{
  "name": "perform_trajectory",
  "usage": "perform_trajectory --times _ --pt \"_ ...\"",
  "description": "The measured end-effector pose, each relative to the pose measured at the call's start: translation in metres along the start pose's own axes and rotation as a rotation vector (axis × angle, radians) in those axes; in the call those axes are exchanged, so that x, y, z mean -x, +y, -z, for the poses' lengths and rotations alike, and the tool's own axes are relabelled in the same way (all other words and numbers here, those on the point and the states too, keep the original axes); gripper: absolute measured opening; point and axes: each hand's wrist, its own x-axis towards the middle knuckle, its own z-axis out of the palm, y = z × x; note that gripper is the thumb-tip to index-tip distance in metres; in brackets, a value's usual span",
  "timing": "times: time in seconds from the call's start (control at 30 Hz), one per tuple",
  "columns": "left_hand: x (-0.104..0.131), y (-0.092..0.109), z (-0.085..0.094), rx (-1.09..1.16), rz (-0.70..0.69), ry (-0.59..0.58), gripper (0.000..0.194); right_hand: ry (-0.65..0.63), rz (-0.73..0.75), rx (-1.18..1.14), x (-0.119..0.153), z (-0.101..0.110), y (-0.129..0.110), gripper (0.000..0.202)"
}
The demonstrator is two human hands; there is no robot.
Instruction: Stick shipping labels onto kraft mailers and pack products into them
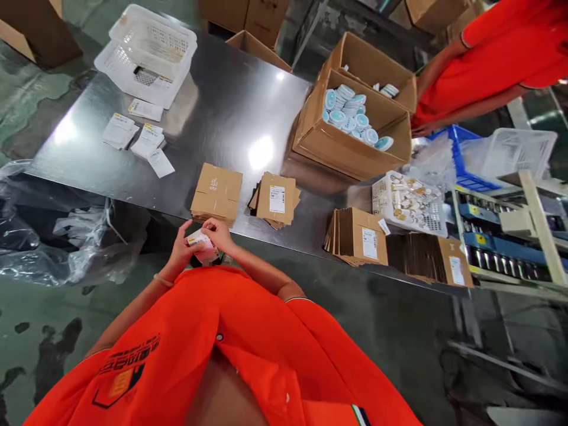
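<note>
My left hand [181, 247] is closed on a small stack of printed labels [205, 247], white at the top and pinkish below, held close to my body. With its fingers at the upper right of the same labels, my right hand [219, 234] pinches them. Just beyond my hands, a pile of flat folded cardboard boxes [217, 192] lies at the table's near edge. To its right sits a second pile of folded boxes [277, 198] with a white label on top.
Label stacks [148, 141] and a white plastic basket [151, 53] are at the far left of the metal table [239, 100]. A carton [355, 118] holds round blue-white items. More folded boxes [357, 236] and a basket of small parts [410, 201] lie right. Another person [510, 53] stands beyond.
</note>
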Motion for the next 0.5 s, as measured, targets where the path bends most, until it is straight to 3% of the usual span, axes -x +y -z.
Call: perform_trajectory --times 0.2,0.3,0.37,0.5 --pt "-0.016 0.022 -0.006 -0.036 -0.012 -0.035 0.074 -0.024 0.066 -0.025 -0.008 0.014 0.005 0.012" --pt "-0.030 0.031 -0.011 -0.051 0.007 -0.058 0.072 0.049 0.178 0.101 -0.004 0.023 0.007 0.007" --pt "-0.038 0.034 -0.013 -0.059 0.024 -0.057 0.071 0.101 0.225 0.213 -0.002 0.027 0.007 0.014" --pt "-0.046 0.035 -0.012 -0.068 0.061 -0.033 0.067 0.152 0.202 0.320 -0.002 0.033 0.008 0.019"
